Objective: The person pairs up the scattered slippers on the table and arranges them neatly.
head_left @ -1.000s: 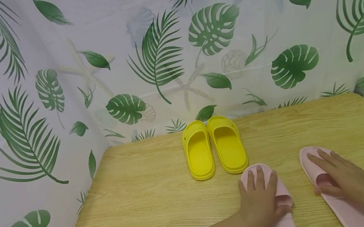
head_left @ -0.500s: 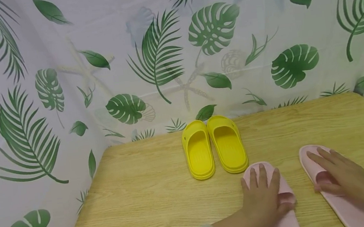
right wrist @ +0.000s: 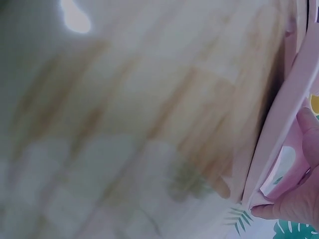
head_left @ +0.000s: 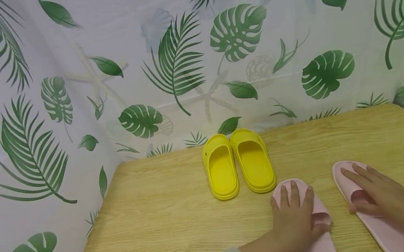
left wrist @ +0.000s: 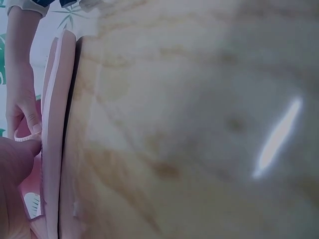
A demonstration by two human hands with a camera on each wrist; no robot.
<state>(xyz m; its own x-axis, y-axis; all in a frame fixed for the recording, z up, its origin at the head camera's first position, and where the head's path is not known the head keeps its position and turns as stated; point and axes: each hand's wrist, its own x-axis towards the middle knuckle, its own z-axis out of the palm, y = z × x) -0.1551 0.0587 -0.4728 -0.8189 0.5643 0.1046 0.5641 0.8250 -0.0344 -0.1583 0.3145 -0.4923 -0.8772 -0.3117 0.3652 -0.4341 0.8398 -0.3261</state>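
Two pink slippers lie toes away from me at the front right, a gap between them. My left hand (head_left: 293,225) rests on the strap of the left pink slipper (head_left: 324,249), fingers extended and spread, thumb along its right side. Over the right pink slipper (head_left: 382,234) lies my right hand (head_left: 390,202); its fingers stretch across the strap and the thumb reaches the left edge. The left wrist view has the side of a pink slipper (left wrist: 55,109), with both hands close by. In the right wrist view the thumb and a finger touch a pink slipper (right wrist: 284,107).
A pair of yellow slippers, the left one (head_left: 223,175) and the right one (head_left: 255,167), stands side by side at the table's back edge. The wood-grain table (head_left: 161,226) meets a leaf-printed cloth (head_left: 189,81) behind and at the sides.
My left hand and the pink slipper under it have slid slightly right and away from me, narrowing the gap to the other pink slipper. The right hand has barely moved.
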